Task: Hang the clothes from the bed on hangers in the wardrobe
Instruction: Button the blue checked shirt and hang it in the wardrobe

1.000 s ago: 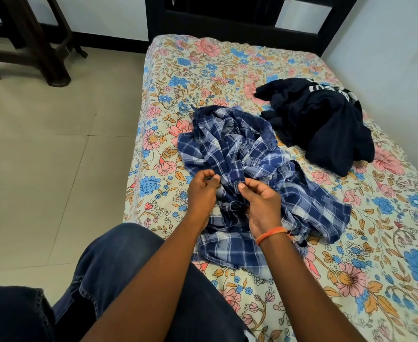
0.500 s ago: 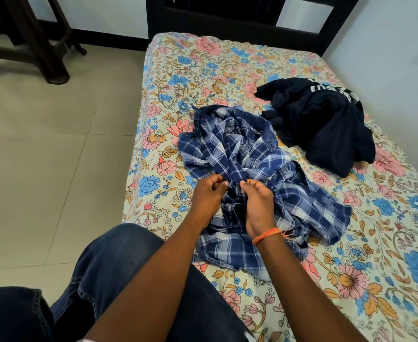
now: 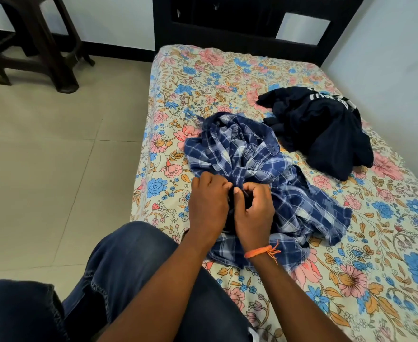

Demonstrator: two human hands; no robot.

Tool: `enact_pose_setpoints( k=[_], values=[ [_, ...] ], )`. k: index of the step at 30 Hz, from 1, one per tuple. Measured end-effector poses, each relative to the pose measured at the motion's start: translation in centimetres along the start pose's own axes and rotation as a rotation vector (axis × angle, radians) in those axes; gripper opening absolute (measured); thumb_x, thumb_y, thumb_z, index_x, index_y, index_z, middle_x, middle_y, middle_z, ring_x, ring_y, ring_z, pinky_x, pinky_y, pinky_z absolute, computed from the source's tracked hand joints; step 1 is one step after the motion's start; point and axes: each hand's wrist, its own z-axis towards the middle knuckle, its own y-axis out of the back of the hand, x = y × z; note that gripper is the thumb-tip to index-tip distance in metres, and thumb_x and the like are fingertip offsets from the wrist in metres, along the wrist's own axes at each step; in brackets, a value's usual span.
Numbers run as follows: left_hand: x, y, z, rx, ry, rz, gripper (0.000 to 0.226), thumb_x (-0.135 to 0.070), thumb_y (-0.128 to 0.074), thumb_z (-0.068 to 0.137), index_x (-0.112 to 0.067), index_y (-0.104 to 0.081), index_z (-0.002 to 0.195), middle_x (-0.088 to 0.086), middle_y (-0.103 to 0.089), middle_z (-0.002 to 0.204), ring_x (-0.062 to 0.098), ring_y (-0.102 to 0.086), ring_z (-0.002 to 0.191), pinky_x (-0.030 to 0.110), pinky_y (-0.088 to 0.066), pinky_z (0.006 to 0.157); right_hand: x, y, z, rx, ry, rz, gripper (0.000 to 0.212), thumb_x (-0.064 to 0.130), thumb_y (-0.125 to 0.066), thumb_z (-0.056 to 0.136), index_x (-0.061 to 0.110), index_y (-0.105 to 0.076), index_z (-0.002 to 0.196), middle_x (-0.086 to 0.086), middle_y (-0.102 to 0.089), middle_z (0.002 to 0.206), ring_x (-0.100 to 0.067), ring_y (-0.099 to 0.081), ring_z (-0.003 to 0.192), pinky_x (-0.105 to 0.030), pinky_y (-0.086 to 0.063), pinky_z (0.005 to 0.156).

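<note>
At six o'clock on the bed (image 3: 388, 280), I have my left hand (image 3: 209, 201) and right hand (image 3: 253, 208) side by side, fingers pinched on the crumpled plaid shirt (image 3: 259, 166) — gathering it, I judge. The dark garment (image 3: 326, 134) lies at two o'clock. Next comes a clean lift — no hanger or wardrobe shows.

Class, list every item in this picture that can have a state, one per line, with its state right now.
plaid shirt: crumpled on the bed, gripped by both hands
dark garment: heaped on the bed, untouched, apart from the hands
left hand: closed on the plaid shirt
right hand: closed on the plaid shirt, orange thread on the wrist
bed: covered by a floral sheet
</note>
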Motion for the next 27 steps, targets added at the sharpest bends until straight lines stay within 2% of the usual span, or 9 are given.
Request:
enact_pose_setpoints(
  k=[2, 4, 10, 14, 16, 18, 20, 25, 27],
  values=[
    [0.1, 0.0, -0.2, -0.022, -0.070, 0.075, 0.031, -0.032, -0.040, 0.096, -0.013, -0.064, 0.092, 0.007, -0.054, 0.098, 0.024, -0.047, 0.087, 0.031, -0.041, 0.066, 0.0, 0.0, -0.2, -0.017, 0.011, -0.021, 0.005, 0.014, -0.066, 0.092, 0.010, -0.064, 0.094, 0.009, -0.056, 0.092, -0.010, -0.055, 0.083, -0.032, -0.047, 0.073],
    [0.2, -0.2, -0.4, 0.007, -0.112, 0.039, 0.028, -0.029, -0.041, 0.096, -0.012, -0.062, 0.091, 0.007, -0.051, 0.098, 0.023, -0.047, 0.085, 0.034, -0.045, 0.064, -0.3, 0.1, -0.1, -0.039, -0.024, -0.019, 0.005, 0.013, -0.067, 0.092, 0.008, -0.067, 0.094, 0.003, -0.062, 0.092, -0.012, -0.058, 0.084, -0.035, -0.050, 0.074],
    [0.5, -0.3, -0.8, 0.099, -0.157, -0.083, 0.030, -0.028, -0.034, 0.099, -0.010, -0.057, 0.094, 0.002, -0.045, 0.098, 0.017, -0.046, 0.079, 0.040, -0.047, 0.061, -0.2, 0.6, -0.2, -0.022, -0.038, -0.050, 0.006, 0.010, -0.067, 0.091, 0.006, -0.069, 0.095, -0.002, -0.066, 0.092, -0.011, -0.059, 0.084, -0.026, -0.050, 0.076],
    [0.1, 0.9, -1.1, 0.162, -0.092, -0.221, 0.022, -0.022, -0.039, 0.102, -0.010, -0.058, 0.099, 0.002, -0.048, 0.099, 0.020, -0.049, 0.072, 0.043, -0.046, 0.060, -0.1, 0.8, -0.7, 0.028, 0.019, -0.052, 0.010, 0.006, -0.067, 0.091, 0.005, -0.071, 0.099, -0.002, -0.067, 0.095, -0.005, -0.057, 0.085, -0.010, -0.044, 0.079],
    [0.0, 1.2, -1.1, 0.178, -0.057, -0.281, 0.020, -0.019, -0.041, 0.103, -0.011, -0.058, 0.097, 0.001, -0.050, 0.096, 0.020, -0.050, 0.073, 0.043, -0.046, 0.063, -0.1, 0.7, -0.8, 0.046, 0.014, -0.041, 0.011, 0.007, -0.067, 0.090, 0.005, -0.072, 0.100, -0.003, -0.068, 0.096, -0.008, -0.060, 0.086, -0.015, -0.048, 0.080],
    [-0.1, 1.2, -1.2, 0.196, -0.033, -0.305, 0.020, -0.020, -0.041, 0.104, -0.013, -0.058, 0.095, 0.001, -0.051, 0.093, 0.019, -0.050, 0.075, 0.042, -0.046, 0.066, 0.0, 0.7, -0.8, 0.040, -0.059, -0.003, 0.011, 0.008, -0.068, 0.090, 0.006, -0.073, 0.100, -0.003, -0.069, 0.096, -0.012, -0.063, 0.088, -0.026, -0.053, 0.082],
    [-0.2, 1.1, -1.2, 0.216, 0.009, -0.332, 0.018, -0.019, -0.042, 0.103, -0.014, -0.057, 0.094, 0.000, -0.051, 0.093, 0.018, -0.051, 0.076, 0.040, -0.046, 0.067, 0.2, 0.7, -0.6, 0.033, -0.140, 0.053, 0.010, 0.009, -0.070, 0.089, 0.008, -0.074, 0.098, 0.000, -0.070, 0.095, -0.010, -0.065, 0.089, -0.029, -0.055, 0.083],
    [-0.2, 0.9, -1.1, 0.221, 0.100, -0.427, 0.017, -0.017, -0.042, 0.103, -0.018, -0.053, 0.091, -0.006, -0.049, 0.090, 0.007, -0.048, 0.076, 0.024, -0.038, 0.065, 0.7, 0.8, -0.7, 0.053, -0.275, 0.192, 0.011, 0.011, -0.072, 0.087, 0.018, -0.075, 0.096, 0.007, -0.072, 0.092, -0.003, -0.067, 0.090, -0.023, -0.054, 0.082],
    [-0.3, 0.9, -1.0, 0.205, 0.106, -0.434, 0.018, -0.017, -0.042, 0.102, -0.018, -0.054, 0.089, -0.005, -0.051, 0.089, 0.007, -0.048, 0.077, 0.023, -0.038, 0.065, 0.8, 1.1, -0.6, 0.060, -0.350, 0.306, 0.015, 0.009, -0.068, 0.090, 0.022, -0.074, 0.095, 0.006, -0.073, 0.091, -0.003, -0.068, 0.088, -0.018, -0.053, 0.079]
  ],
)
